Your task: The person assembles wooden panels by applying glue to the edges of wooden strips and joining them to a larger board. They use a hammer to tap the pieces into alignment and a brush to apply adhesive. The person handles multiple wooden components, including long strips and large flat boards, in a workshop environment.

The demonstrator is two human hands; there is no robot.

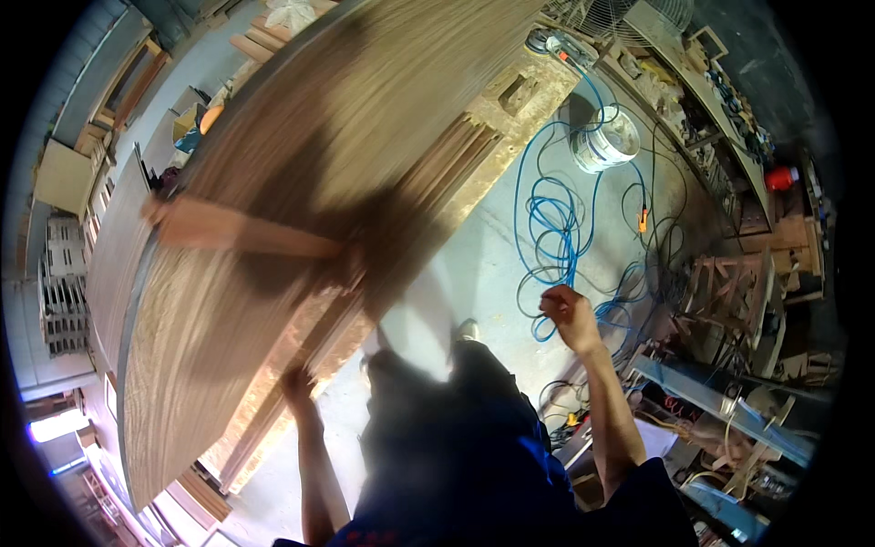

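My left hand [299, 387] is closed at the edge of a long wooden strip [244, 448] on the near side of the bench; shadow hides its fingertips. My right hand [571, 319] is raised over the floor, fingers curled together, and I cannot make out whether anything is in them. A large wood-grain panel [401, 100] lies beyond the left hand. Across it stretches a blurred reddish-brown long shape [241, 228]; I cannot tell whether it is a board or another person's arm. More brown strips [447, 164] lie along the panel's near edge.
Coiled blue hose [556, 219] and dark cables lie on the floor at right, beside a white bucket [606, 141]. A round-headed power tool [540, 41] sits at the bench's far end. Wood scraps [734, 292] and a blue metal frame [729, 410] stand at right.
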